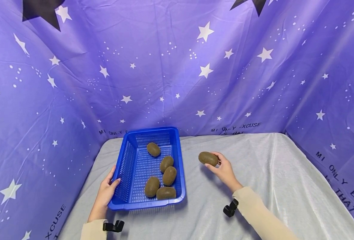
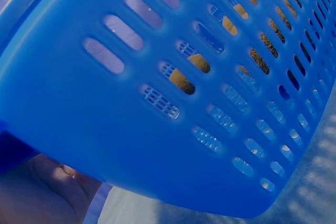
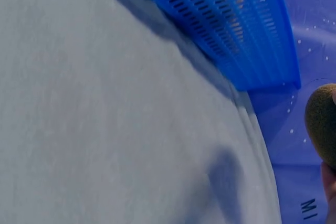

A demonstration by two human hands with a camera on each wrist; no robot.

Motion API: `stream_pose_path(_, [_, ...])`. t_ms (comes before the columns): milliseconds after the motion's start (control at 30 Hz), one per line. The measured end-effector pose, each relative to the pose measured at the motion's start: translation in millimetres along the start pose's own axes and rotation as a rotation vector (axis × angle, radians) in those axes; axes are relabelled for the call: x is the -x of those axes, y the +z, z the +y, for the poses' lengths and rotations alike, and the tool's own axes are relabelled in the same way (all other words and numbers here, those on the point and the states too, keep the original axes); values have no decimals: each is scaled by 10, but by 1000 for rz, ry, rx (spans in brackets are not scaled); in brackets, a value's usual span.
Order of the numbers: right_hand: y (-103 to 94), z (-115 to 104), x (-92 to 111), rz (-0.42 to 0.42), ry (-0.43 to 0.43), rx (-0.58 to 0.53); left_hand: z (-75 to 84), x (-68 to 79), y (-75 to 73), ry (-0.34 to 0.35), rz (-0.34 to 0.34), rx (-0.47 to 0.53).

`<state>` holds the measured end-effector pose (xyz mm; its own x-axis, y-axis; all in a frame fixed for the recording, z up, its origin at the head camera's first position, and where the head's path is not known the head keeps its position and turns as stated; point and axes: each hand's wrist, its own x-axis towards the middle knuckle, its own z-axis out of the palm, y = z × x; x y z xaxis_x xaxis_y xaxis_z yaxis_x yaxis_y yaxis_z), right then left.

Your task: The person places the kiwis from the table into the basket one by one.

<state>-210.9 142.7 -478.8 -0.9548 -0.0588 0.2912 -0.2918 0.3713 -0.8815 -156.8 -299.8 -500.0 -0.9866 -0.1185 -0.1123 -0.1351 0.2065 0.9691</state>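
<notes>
My left hand [image 1: 105, 193] grips the left side rim of a blue plastic basket [image 1: 182, 173], thumb over the edge. In the left wrist view, the slotted basket wall [image 2: 105, 129] covers most of that hand [image 2: 60, 192]. Several brown kiwis lie inside the basket; one kiwi [image 1: 153, 149] is near the back and another kiwi [image 1: 166, 193] against the front wall. To the right of the basket, my right hand [image 1: 226, 171] holds a kiwi [image 1: 207, 158] between thumb and fingers, above the table. Only part of this kiwi [image 3: 321, 124] shows at the right wrist view's edge.
A pale grey cloth [image 1: 254, 156] covers the table. Purple curtains [image 1: 165, 66] with white stars surround it at the back and both sides. Each wrist wears a small black camera mount, seen on the left [image 1: 114, 226] and on the right [image 1: 230, 208].
</notes>
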Motion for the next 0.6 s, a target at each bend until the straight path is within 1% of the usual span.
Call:
stream_pose_path(100, [16, -74, 13, -12, -12, 6, 0, -1, 0, 5, -1, 0])
stream_pose_path(300, [63, -155, 31, -18, -34, -19, -3, -1, 6, 26, 0, 0])
stream_pose_path(433, [85, -221, 31, -23, -52, -35, -3, 6, 8, 27, 0, 2])
stream_pose_path(600, [107, -315, 23, -39, -55, -41, 1, 14, 8, 22, 4, 8])
